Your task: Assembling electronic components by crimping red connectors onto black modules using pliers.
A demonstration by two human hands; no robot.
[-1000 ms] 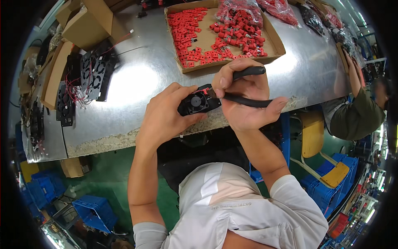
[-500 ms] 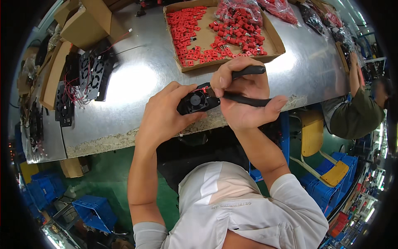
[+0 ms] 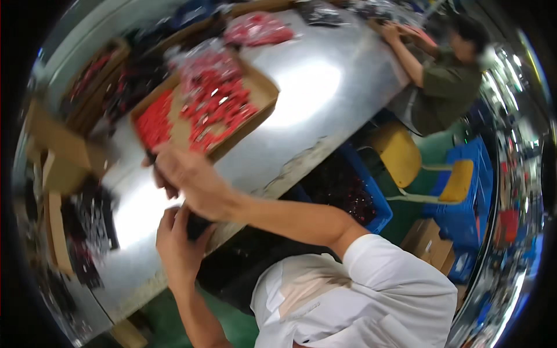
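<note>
My left hand holds a black part with a small fan, of which only a dark patch shows between thumb and fingers. Above it, my right hand is closed round the black-handled pliers. A dark handle end pokes out past its fingers, while the jaws are hidden. Motion blurs both hands, so I cannot tell whether the pliers touch the fan part. Just beyond my right hand lies a shallow cardboard tray holding red square pieces and red cylindrical pieces.
Black fan panels and a cardboard box sit at the left of the metal table. Bagged red parts lie at the back. To the right are a yellow chair, a blue crate and a co-worker.
The view has swung, shifting the tray left and bringing the co-worker further in. My right hand, earlier spread on opened plier handles, is now closed round them. My left hand still holds the fan part.
</note>
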